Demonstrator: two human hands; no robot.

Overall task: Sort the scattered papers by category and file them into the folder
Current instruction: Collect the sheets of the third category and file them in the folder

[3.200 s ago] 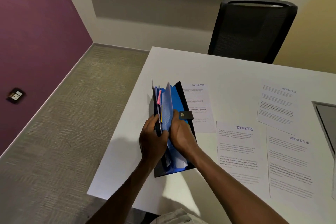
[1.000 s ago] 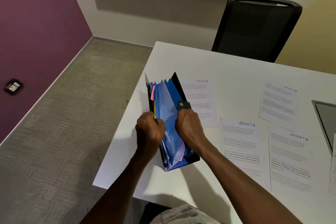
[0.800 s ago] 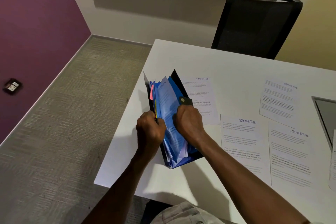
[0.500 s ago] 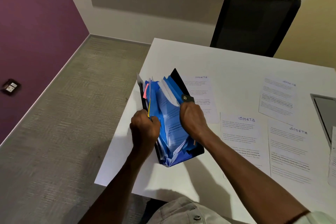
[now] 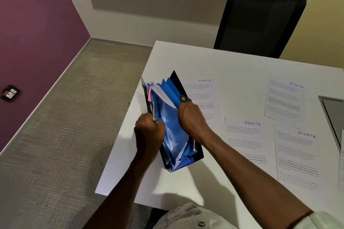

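Observation:
A black expanding folder with blue pockets stands on its spine near the left edge of the white table, spread wide. My left hand grips the left-side dividers and cover. My right hand grips the right cover below its snap tab and pulls it away. A printed sheet lies inside the opened blue pocket between my hands. Several white sheets headed SPORTS lie flat on the table: one behind the folder, another to its right, and a third further right.
A fourth SPORTS sheet lies at the back right. A grey device's edge shows at the far right. A black mesh chair stands behind the table. Carpet floor lies past the table's left edge.
My hands have pulled the folder's two sides further apart, so the pockets fan wider. The folder has tilted a little and shifted slightly toward me.

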